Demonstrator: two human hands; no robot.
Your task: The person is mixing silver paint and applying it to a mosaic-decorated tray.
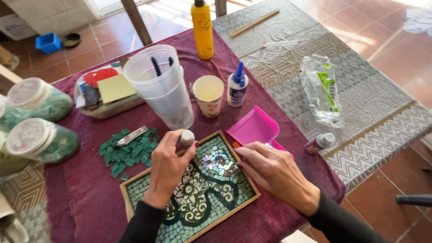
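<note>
Maroon cloth over grey-white zigzag tablecloth. Mosaic tray: pale-green bg, dark-green band, white flowers w/ iridescent petals. Dark-green tiles, pink dustpan, yellow bottle, blue-capped white glue bottle.

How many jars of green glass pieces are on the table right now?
2 clearly: one jar at the far left by the tray of coloured sheets, a second jar just in front of it. A third may sit cut off at the left edge.
</note>
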